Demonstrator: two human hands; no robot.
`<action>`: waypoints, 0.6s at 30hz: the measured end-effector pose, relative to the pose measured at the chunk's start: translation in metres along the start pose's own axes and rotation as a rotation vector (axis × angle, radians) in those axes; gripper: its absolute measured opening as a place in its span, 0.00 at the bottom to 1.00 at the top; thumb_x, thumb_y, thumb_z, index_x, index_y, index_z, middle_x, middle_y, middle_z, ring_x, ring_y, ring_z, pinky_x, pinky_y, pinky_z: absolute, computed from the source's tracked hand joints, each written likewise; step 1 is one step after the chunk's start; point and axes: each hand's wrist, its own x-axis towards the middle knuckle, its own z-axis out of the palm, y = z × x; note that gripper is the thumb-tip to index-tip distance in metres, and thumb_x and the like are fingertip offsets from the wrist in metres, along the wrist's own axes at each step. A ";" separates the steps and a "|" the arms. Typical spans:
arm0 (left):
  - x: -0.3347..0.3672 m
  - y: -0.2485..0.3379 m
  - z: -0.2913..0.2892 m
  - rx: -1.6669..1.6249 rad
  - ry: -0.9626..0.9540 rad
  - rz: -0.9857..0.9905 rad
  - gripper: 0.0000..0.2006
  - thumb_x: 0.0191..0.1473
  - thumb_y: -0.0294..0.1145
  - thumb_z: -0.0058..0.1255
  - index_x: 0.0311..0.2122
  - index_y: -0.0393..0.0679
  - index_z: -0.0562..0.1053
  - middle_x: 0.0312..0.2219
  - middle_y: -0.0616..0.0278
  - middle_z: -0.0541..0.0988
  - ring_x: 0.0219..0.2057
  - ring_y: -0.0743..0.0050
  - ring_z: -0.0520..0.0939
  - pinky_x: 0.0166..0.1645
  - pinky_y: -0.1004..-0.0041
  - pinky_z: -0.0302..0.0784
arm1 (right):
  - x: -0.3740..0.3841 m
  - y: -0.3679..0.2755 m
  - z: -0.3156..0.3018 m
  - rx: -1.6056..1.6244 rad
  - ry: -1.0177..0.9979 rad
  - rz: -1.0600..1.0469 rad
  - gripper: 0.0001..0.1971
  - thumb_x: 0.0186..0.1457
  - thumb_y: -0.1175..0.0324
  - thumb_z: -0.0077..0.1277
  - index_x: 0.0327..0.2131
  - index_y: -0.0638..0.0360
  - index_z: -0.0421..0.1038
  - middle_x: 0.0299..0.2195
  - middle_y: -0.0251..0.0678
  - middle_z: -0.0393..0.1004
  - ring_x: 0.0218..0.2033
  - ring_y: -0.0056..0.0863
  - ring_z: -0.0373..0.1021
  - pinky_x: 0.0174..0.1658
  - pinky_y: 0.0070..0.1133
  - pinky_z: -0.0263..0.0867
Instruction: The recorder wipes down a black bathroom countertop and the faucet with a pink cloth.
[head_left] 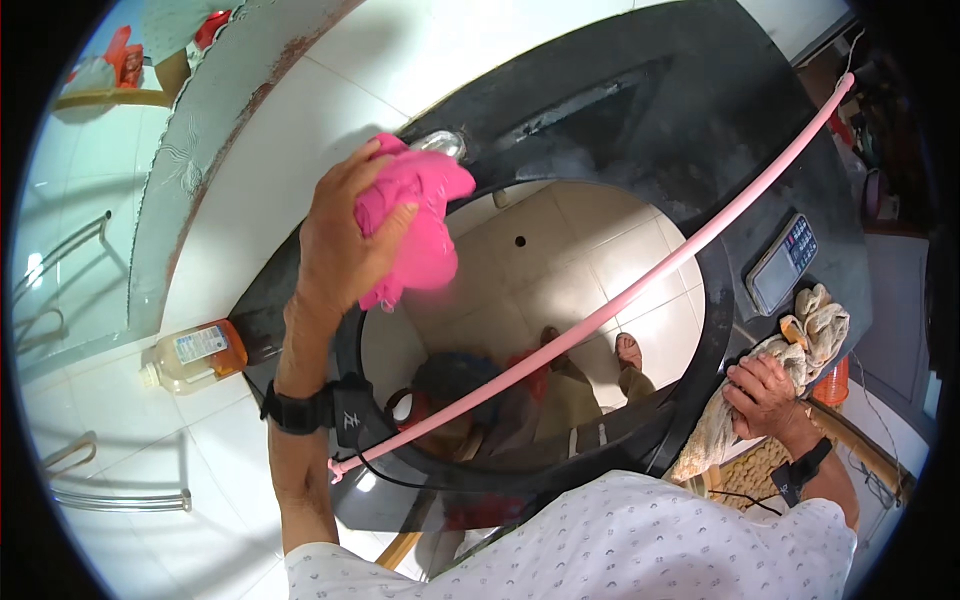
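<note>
A white tiled wall [300,110] is being seen behind a large dark-framed mirror [690,120] that is leaning in front of the person, and the tiled floor and the person's feet are being reflected in its round glass. A pink cloth [420,215] is being pressed against the upper left part of the glass by the left hand [345,240], which is clenched around it. The right hand [765,395] is closed on a beige rag [800,340] at the right edge of the frame. A pink hose [640,285] is crossing the mirror. A bottle of amber liquid [195,355] is lying near the left edge. As a judgement, the wiping is being done only partly: grey haze is showing on the dark frame.
</note>
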 end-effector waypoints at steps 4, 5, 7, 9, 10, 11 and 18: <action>0.021 -0.008 -0.001 -0.271 -0.063 -0.193 0.21 0.47 0.35 0.56 0.45 0.37 0.70 0.46 0.49 0.73 0.46 0.56 0.74 0.52 0.68 0.66 | -0.004 0.000 0.001 0.016 0.025 -0.004 0.17 0.30 0.62 0.48 0.31 0.51 0.69 0.39 0.33 0.70 0.43 0.34 0.66 0.50 0.34 0.59; 0.025 -0.008 -0.002 -0.330 -0.124 -0.329 0.21 0.47 0.37 0.55 0.44 0.36 0.70 0.43 0.47 0.74 0.45 0.55 0.75 0.51 0.68 0.67 | -0.004 0.001 0.002 0.013 0.027 -0.001 0.17 0.30 0.62 0.48 0.31 0.51 0.69 0.39 0.33 0.70 0.43 0.34 0.66 0.50 0.34 0.59; 0.035 -0.016 0.001 -0.397 -0.180 -0.462 0.21 0.48 0.38 0.55 0.44 0.35 0.71 0.41 0.46 0.76 0.43 0.53 0.76 0.50 0.67 0.68 | -0.005 0.000 -0.001 0.022 0.008 0.010 0.18 0.30 0.63 0.49 0.32 0.51 0.70 0.39 0.34 0.70 0.43 0.35 0.66 0.51 0.34 0.59; 0.043 -0.034 0.013 -0.275 -0.052 -0.489 0.23 0.48 0.42 0.54 0.44 0.34 0.71 0.37 0.43 0.77 0.41 0.52 0.77 0.49 0.67 0.69 | -0.004 -0.001 -0.001 0.019 0.028 0.008 0.18 0.29 0.64 0.49 0.32 0.51 0.70 0.40 0.34 0.70 0.44 0.35 0.66 0.51 0.35 0.59; 0.043 -0.037 0.010 -0.269 -0.046 -0.488 0.23 0.48 0.42 0.54 0.44 0.34 0.71 0.37 0.43 0.77 0.41 0.52 0.77 0.49 0.67 0.69 | -0.003 -0.001 0.001 0.029 0.037 0.000 0.19 0.29 0.64 0.49 0.33 0.51 0.70 0.40 0.34 0.69 0.44 0.35 0.66 0.51 0.35 0.59; 0.043 -0.041 0.007 -0.202 -0.049 -0.491 0.24 0.48 0.43 0.53 0.44 0.34 0.71 0.38 0.43 0.77 0.42 0.51 0.77 0.49 0.67 0.68 | -0.002 -0.001 0.002 0.039 0.045 -0.010 0.19 0.29 0.64 0.50 0.33 0.51 0.70 0.41 0.34 0.69 0.45 0.35 0.65 0.51 0.35 0.59; -0.004 0.011 0.003 -0.165 -0.008 -0.314 0.26 0.46 0.41 0.56 0.48 0.35 0.67 0.43 0.44 0.74 0.46 0.51 0.74 0.51 0.65 0.67 | -0.008 0.001 0.004 0.052 0.052 -0.006 0.22 0.29 0.65 0.50 0.36 0.53 0.69 0.42 0.36 0.68 0.45 0.37 0.65 0.51 0.36 0.59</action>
